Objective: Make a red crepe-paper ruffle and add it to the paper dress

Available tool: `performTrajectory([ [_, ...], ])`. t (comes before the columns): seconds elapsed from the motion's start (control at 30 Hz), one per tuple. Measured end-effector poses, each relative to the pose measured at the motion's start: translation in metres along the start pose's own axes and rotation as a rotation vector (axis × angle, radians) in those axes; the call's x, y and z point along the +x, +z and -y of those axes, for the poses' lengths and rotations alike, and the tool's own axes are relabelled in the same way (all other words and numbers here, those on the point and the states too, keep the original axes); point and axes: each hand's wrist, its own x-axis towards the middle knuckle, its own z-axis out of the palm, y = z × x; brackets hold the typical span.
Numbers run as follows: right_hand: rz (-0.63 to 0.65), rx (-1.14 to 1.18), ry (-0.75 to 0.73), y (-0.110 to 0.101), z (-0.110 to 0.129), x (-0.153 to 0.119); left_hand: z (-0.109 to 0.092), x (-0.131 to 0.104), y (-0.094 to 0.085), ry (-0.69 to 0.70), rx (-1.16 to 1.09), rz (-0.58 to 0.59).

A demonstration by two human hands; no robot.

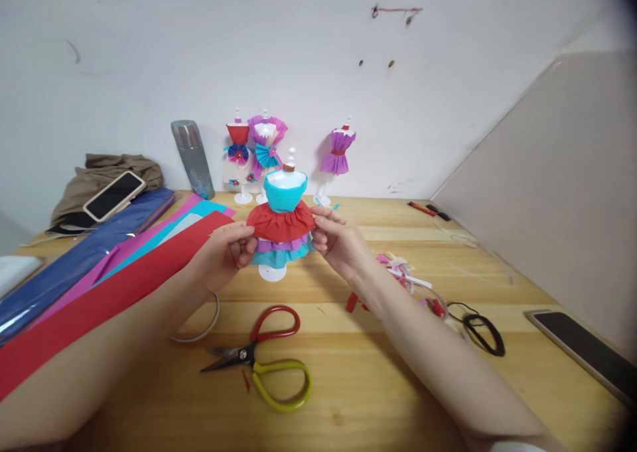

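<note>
A small white dress form [272,273] stands upright on the table, wearing a turquoise paper bodice [285,190] and a tiered skirt. Red gathered crepe paper [281,222] makes the top tier, with purple and turquoise ruffles below it. My left hand [226,249] pinches the left edge of the red ruffle between thumb and fingers. On the opposite side my right hand [341,239] pinches the right edge. Nearer to me lie scissors [243,354] with one red and one yellow handle, blades pointing left.
Several dressed forms [338,152] stand by the wall, near a grey flask [193,160]. Crepe paper sheets [124,293] and a phone [114,195] lie on the left. Rightward are paper scraps [401,269], a black cord [482,332] and another phone [582,346].
</note>
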Motion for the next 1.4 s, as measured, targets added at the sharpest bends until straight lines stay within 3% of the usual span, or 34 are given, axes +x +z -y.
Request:
performTrajectory([
  [0.3,-0.087,0.001,-0.004,-0.004,0.004,0.002,-0.002,-0.009,0.002,-0.06,-0.051,-0.136],
  [0.53,-0.116,-0.088,-0.24,0.006,0.017,-0.021,-0.004,-0.02,-0.004,-0.1,-0.05,-0.191],
  [0.63,0.064,-0.255,-0.293,0.011,0.023,-0.04,-0.006,-0.025,-0.018,-0.004,0.102,-0.213],
  [0.77,0.629,-0.723,-0.128,0.019,0.014,-0.061,-0.009,-0.036,-0.048,-0.017,0.42,-0.156],
  [0.83,0.929,-0.974,-0.11,0.023,0.0,-0.068,-0.007,-0.042,-0.065,-0.003,0.791,-0.111],
  [0.9,1.119,-1.191,-0.16,0.027,-0.016,-0.071,-0.002,-0.047,-0.079,0.106,1.144,-0.109],
  [1.0,1.19,-1.403,-0.177,0.031,-0.033,-0.073,0.009,-0.053,-0.093,0.19,1.468,-0.108],
  [1.13,1.169,-1.552,-0.157,0.035,-0.031,-0.079,0.02,-0.056,-0.099,0.094,1.658,-0.225],
  [1.27,1.156,-1.713,-0.11,0.039,-0.022,-0.088,0.022,-0.054,-0.098,0.006,1.694,-0.234],
  [1.4,1.137,-1.664,-0.076,0.036,-0.019,-0.089,0.018,-0.058,-0.086,0.214,1.584,-0.217],
])
